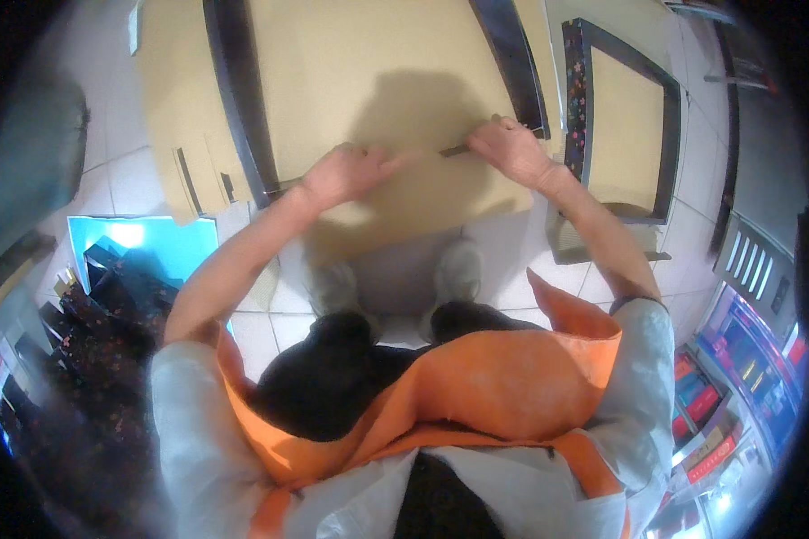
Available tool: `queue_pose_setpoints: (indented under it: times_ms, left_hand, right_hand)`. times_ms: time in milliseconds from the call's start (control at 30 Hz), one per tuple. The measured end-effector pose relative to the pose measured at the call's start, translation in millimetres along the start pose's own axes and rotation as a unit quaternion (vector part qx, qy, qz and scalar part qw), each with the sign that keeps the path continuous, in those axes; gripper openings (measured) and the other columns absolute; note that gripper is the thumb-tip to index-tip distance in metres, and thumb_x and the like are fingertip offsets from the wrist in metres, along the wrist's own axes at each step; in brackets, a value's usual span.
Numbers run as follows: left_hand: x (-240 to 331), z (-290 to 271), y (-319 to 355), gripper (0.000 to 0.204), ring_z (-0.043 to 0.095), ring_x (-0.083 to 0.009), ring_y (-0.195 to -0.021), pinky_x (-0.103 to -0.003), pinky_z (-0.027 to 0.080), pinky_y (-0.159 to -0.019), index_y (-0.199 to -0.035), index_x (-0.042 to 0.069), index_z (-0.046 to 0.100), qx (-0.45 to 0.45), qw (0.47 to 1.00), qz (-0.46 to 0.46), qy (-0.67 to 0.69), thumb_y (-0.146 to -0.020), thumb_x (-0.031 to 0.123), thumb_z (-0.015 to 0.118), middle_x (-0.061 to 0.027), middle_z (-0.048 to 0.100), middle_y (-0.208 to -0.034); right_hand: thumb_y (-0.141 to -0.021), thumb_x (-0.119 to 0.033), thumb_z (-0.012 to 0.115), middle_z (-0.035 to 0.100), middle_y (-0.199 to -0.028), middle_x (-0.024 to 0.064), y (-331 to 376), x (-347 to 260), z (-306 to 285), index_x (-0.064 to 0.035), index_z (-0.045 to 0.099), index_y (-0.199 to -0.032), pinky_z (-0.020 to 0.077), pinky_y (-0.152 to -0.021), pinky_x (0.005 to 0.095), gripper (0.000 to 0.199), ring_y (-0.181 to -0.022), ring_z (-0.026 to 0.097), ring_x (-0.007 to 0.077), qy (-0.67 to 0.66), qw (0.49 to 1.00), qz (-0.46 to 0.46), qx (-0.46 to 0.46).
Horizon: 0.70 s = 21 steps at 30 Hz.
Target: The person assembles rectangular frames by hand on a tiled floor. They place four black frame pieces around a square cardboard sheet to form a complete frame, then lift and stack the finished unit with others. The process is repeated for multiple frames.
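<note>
A large tan board spreads in front of me, with a dark strip along its left side and another dark strip along its right. Over the board's near part, my right hand has its fingers closed on a short, thin dark strip that points left. Across from it is my left hand, with some fingers curled and one stretched toward that strip. The stretched fingertip is blurred, and nothing shows in this hand. My shadow covers the middle of the board.
To the right lies a smaller tan panel framed in dark and floral strips. A bright blue sheet and dark floral pieces are at the left. Shelves with colourful boxes stand at the lower right. The floor is tiled.
</note>
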<state>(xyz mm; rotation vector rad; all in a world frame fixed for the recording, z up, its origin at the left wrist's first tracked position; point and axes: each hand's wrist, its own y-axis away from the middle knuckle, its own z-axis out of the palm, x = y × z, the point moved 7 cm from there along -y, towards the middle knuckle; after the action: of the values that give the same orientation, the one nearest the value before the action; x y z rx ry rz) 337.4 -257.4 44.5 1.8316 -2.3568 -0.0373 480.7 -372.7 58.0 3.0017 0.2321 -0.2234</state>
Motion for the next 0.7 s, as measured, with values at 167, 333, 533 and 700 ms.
queue_pose_setpoints:
  times_ms: [167,333,533,700]
  left_hand:
    - [1,-1,-2,0.076,0.048,-0.0186,-0.039,-0.028,0.043,-0.036,-0.137,0.038,0.016,0.006,0.998,0.057,0.011,-0.076,0.004,0.046,-0.0090,0.044,-0.069]
    - [-2,11,0,0.077,0.050,-0.0172,-0.041,-0.029,0.045,-0.037,-0.136,0.040,0.014,-0.036,0.999,0.033,0.002,-0.076,0.002,0.045,-0.0100,0.044,-0.068]
    - [1,0,1,0.075,0.052,-0.0174,-0.042,-0.027,0.048,-0.039,-0.138,0.033,0.016,-0.006,0.999,0.050,-0.021,-0.076,0.004,0.046,-0.0099,0.047,-0.069]
    - [1,-1,1,0.077,0.056,-0.0205,-0.051,-0.030,0.050,-0.043,-0.138,0.031,0.018,-0.030,0.999,0.018,0.001,-0.072,0.005,0.048,-0.0076,0.048,-0.071]
  right_hand:
    - [-0.074,-0.013,0.050,0.054,-0.087,0.0039,-16,-29,6,-0.0112,0.051,-0.093,0.0428,-0.075,0.0338,0.019,-0.087,0.055,0.0206,-0.031,0.999,0.008,-0.026]
    - [-0.074,-0.013,0.052,0.054,-0.081,0.0046,-45,-49,2,-0.0107,0.050,-0.086,0.0432,-0.070,0.0329,0.013,-0.080,0.057,0.0216,-0.051,0.997,0.047,0.024]
    - [-0.074,-0.015,0.051,0.054,-0.079,0.0044,-44,-52,4,-0.0115,0.051,-0.083,0.0425,-0.066,0.0315,0.009,-0.077,0.057,0.0201,-0.017,0.996,0.053,0.064]
    - [-0.074,-0.015,0.052,0.055,-0.086,0.0046,-45,-48,6,-0.0109,0.053,-0.090,0.0414,-0.076,0.0340,0.017,-0.087,0.054,0.0209,-0.030,0.996,0.083,-0.006]
